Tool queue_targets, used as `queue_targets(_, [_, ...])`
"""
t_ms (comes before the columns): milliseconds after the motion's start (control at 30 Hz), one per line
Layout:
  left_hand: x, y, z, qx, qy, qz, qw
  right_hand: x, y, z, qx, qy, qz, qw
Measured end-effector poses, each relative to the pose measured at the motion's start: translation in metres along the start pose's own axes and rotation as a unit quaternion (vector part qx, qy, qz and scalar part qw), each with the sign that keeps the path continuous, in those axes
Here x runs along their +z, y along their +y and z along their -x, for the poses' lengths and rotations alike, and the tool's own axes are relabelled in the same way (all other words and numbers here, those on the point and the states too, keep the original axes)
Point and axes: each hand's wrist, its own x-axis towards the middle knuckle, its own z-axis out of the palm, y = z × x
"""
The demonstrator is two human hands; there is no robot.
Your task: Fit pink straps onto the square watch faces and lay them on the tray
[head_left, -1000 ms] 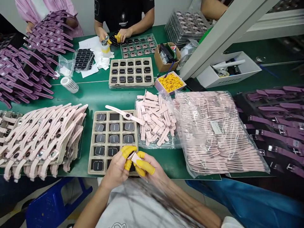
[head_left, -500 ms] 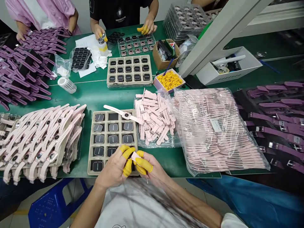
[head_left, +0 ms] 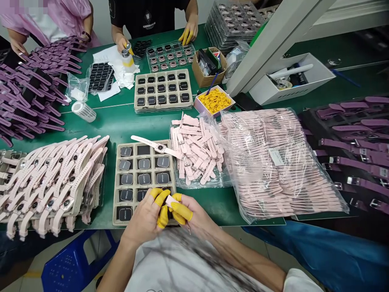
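In yellow finger cots, my left hand pinches a dark watch case, mostly hidden by the fingers. Close against it, my right hand grips a short pink watch strap between thumb and fingers, its end directed at the case. Both hands are over the front right part of a beige compartment tray of square black watch faces. Across the tray's back right edge lies a watch with pink straps. To the right is a heap of loose pink straps on clear plastic.
A large bag of pink straps lies right. Stacked trays of pink-strapped watches stand left. Farther back are a second watch tray, a box of yellow finger cots and a white roll. Two people sit opposite.
My hands keep the same pinch on the strap and case, with barely any movement. The view has shifted slightly. The hand of the person opposite has moved a little over their tray.
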Motion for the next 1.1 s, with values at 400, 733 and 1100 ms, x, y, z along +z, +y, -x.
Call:
queue_targets(400, [0.029,-0.012,0.012,-0.069,0.191,0.214,0.956,-0.001,0.007,0.005,-0.033,-0.009,0.063,0.997])
queue_targets(733, [-0.004,-0.002,-0.013,-0.225,0.479,0.42,0.737,-0.033,-0.04,0.019,0.044,-0.058,0.278,0.958])
queue_targets(1100, [0.02,0.003,-0.012,-0.012,0.076,0.149,0.986,-0.007,-0.01,0.008,0.008,-0.072,0.034,0.997])
